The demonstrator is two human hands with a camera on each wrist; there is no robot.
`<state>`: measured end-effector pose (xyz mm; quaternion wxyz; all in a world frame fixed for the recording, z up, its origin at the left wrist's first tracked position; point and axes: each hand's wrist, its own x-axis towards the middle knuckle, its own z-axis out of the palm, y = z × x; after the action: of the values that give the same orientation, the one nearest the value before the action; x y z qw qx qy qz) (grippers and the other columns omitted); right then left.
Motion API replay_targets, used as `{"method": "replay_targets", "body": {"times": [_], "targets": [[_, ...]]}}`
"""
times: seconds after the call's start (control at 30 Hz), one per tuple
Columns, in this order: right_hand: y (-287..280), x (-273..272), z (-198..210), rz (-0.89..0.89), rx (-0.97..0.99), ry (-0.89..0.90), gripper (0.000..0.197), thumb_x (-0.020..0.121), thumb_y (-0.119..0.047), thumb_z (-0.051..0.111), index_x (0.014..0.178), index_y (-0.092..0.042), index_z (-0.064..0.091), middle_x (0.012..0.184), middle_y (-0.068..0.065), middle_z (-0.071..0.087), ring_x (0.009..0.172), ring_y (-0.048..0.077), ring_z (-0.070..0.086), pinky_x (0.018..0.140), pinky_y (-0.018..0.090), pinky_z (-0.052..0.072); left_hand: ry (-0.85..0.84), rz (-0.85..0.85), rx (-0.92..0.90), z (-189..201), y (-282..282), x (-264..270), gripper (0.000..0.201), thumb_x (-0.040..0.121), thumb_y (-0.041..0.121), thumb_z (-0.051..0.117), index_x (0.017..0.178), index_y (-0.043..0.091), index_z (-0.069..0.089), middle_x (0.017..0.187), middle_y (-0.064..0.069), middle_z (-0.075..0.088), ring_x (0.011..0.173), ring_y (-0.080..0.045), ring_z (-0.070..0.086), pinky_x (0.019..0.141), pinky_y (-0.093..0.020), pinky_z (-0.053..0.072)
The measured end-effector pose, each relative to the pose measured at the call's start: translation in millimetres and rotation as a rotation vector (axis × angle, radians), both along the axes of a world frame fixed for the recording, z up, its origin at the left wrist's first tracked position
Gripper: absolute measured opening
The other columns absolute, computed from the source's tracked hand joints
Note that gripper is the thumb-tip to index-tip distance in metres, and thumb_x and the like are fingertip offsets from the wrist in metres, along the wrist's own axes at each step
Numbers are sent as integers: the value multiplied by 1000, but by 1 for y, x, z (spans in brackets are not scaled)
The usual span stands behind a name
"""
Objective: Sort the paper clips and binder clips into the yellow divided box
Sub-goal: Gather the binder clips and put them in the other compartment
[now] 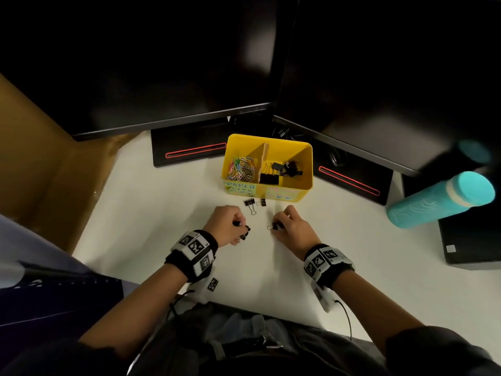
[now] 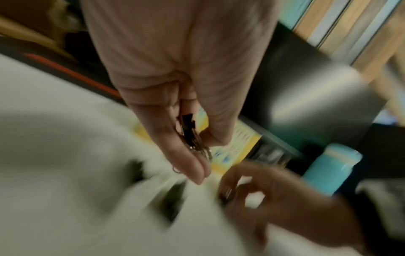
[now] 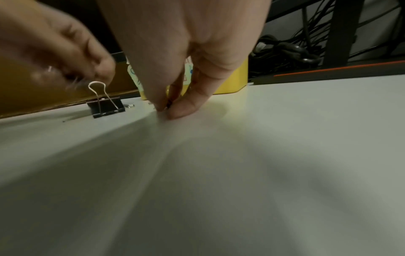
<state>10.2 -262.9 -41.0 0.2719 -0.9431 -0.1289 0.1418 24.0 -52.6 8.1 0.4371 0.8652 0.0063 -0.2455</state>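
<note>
Both hands (image 1: 226, 225) (image 1: 291, 226) around black binder clips (image 2: 188, 129)

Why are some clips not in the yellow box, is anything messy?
Nothing is spilled or broken. Two black binder clips lie on the white desk just in front of the yellow divided box, not yet sorted. The left hand and right hand each hold more binder clips.

The head view looks steeply down from above the tabletop (image 1: 162, 213). Both wrist views sit close along the fingers, the right nearly at surface level. All share the yellow box (image 1: 268, 169).
</note>
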Motion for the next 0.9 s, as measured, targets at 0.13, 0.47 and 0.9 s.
{"method": "replay_targets", "body": {"times": [0.13,0.47,0.9], "targets": [[-17,-9,8,-74,42,-4,18,71,-16,73,83,-8,63,82,7,54,63,25,55,63,43,54,-217,-111,-194,48,-36,31,9,81,-2,63,85,5,59,81,-9,64,61,-19,66,63,-40,60],[-11,37,102,-219,297,-441,23,79,-7,71,101,-6,64,95,6,58,78,15,62,72,28,58,-419,-97,222,60,-14,45,17,83,22,67,98,15,64,94,-3,69,76,-12,62,72,-32,56],[-15,1,25,-47,-198,196,30,78,-35,70,94,-13,57,87,3,52,74,27,56,64,32,45,-116,-250,500,-21,-20,0,48,71,45,75,99,20,44,109,-5,40,76,-26,55,64,-33,47]]}}
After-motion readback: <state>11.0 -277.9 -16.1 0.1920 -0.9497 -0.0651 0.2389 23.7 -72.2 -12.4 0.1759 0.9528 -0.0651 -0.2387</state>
